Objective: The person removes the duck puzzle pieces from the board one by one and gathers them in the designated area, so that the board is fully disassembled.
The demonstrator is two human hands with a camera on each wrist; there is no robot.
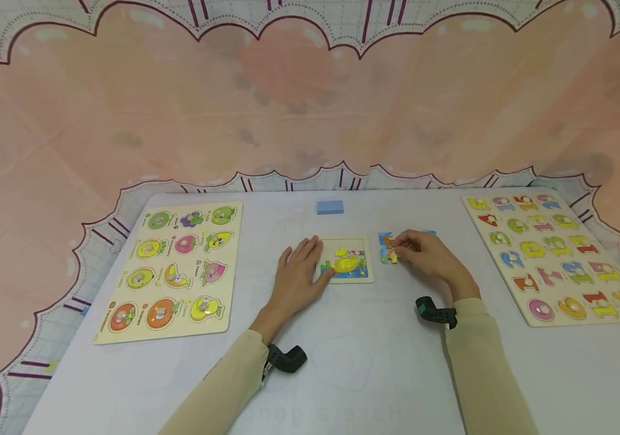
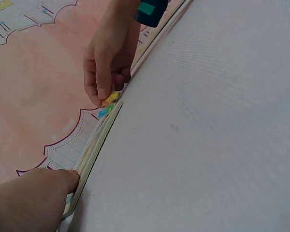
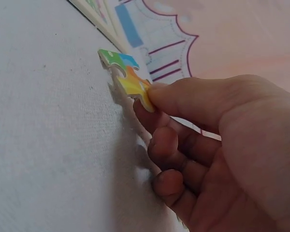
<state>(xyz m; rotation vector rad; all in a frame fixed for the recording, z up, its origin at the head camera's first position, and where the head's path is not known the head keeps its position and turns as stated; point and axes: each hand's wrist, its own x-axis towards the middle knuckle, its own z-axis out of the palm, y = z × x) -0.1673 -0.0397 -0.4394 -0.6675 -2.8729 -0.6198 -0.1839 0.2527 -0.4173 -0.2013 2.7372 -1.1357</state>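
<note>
In the head view, a small wooden jigsaw board (image 1: 370, 261) with a yellow duck picture lies at the table's middle. My left hand (image 1: 297, 275) rests at its left edge, fingers extended and thumb on the board. Just right of the board, my right hand (image 1: 434, 257) pinches a jigsaw piece (image 3: 131, 81) between thumb and index finger. This piece is green, blue, orange and yellow, and it is tilted above the table in the right wrist view. A bit of blue shows behind the right hand; most of whatever it belongs to is hidden.
A fruit peg board (image 1: 179, 305) lies on the left. An alphabet and number peg board (image 1: 552, 244) lies on the right. Behind the jigsaw board sits a blue block (image 1: 330, 208). The white table (image 1: 342, 368) ends at a patterned pink cloth (image 1: 179, 121).
</note>
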